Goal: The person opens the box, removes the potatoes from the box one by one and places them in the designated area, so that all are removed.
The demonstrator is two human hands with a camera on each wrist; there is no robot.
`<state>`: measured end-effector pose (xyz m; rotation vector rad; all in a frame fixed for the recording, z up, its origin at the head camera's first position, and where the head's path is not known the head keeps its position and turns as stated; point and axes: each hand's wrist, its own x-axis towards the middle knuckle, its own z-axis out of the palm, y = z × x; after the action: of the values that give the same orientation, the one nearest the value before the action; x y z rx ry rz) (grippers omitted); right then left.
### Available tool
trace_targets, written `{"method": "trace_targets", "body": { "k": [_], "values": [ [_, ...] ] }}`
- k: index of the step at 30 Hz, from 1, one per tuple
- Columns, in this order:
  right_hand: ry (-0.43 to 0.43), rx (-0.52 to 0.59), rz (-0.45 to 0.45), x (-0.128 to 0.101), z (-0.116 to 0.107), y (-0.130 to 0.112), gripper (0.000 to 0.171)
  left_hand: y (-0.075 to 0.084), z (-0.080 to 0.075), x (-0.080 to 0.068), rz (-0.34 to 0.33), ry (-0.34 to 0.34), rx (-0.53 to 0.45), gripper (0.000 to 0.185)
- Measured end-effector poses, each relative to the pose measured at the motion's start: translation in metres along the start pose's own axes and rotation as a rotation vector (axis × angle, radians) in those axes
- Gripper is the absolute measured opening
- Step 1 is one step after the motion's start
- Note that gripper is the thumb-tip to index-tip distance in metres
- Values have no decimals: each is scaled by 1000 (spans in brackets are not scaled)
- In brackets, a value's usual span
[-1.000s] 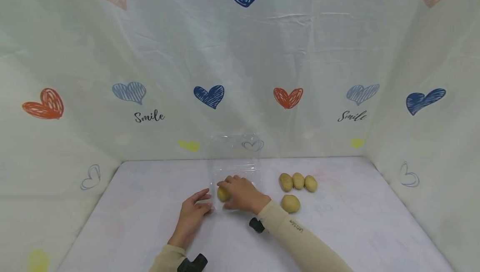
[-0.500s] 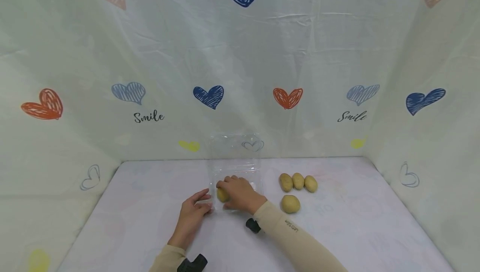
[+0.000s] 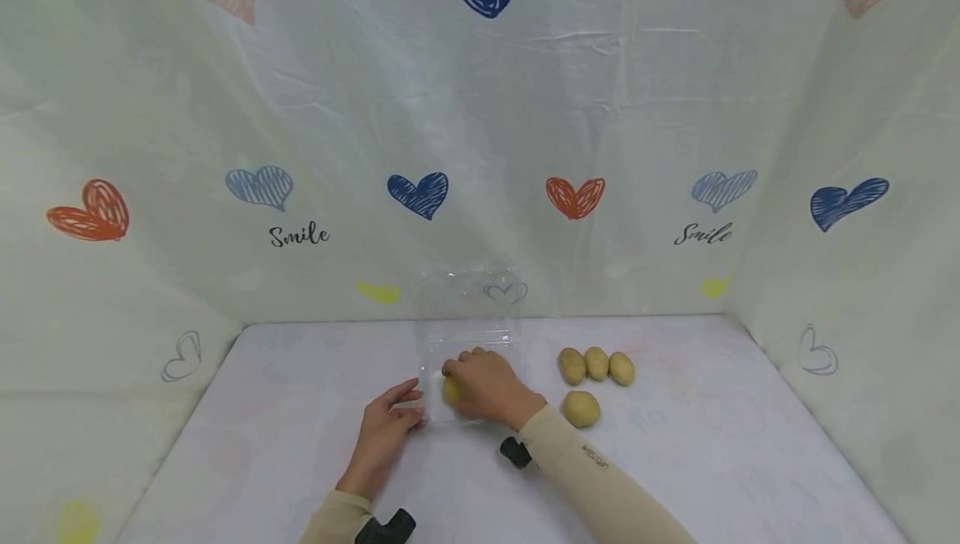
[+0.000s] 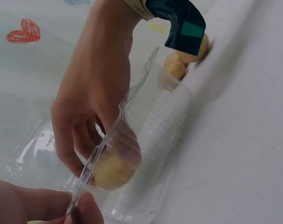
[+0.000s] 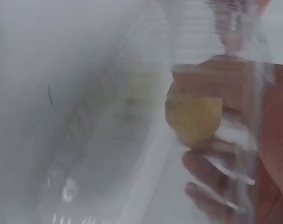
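Observation:
A clear plastic clamshell box [image 3: 437,352] stands on the table, its lid raised at the back. My right hand [image 3: 491,387] reaches into it and grips a yellow potato [image 3: 452,391], thumb and fingers around its sides. Through the box wall, the left wrist view shows this potato [image 4: 112,173] low inside, beneath the right hand [image 4: 92,107]. My left hand [image 3: 386,436] stays at the box's left side, pinching the rim between thumb and finger. In the right wrist view the potato [image 5: 194,116] appears behind the transparent plastic, partly covered by fingers.
Right of the box, three potatoes [image 3: 597,362] sit in a row, with a larger potato [image 3: 581,409] in front of them. A white cloth backdrop printed with hearts rises behind the table [image 3: 675,444]. Dark cameras [image 3: 515,451] are strapped to both wrists.
My right hand, gripping the potato, has shifted slightly to the right inside the box over the last half second. The left hand and the other potatoes stay put.

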<state>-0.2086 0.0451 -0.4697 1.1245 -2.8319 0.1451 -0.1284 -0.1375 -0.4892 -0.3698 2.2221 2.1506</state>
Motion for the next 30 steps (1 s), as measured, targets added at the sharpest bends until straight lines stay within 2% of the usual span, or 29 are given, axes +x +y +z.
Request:
{"method": "trace_targets", "body": {
  "k": [11,23,30],
  "values": [
    [143,80,-35,-32,-22,19,41,1,1,2,2,1,36,51],
    [277,-21,-112,-65,-34,35,48,1,1,0,13,-7,16,51],
    [286,6,-102,-83,-41,41,50,1,0,-1,10,-10,10,51]
  ]
}}
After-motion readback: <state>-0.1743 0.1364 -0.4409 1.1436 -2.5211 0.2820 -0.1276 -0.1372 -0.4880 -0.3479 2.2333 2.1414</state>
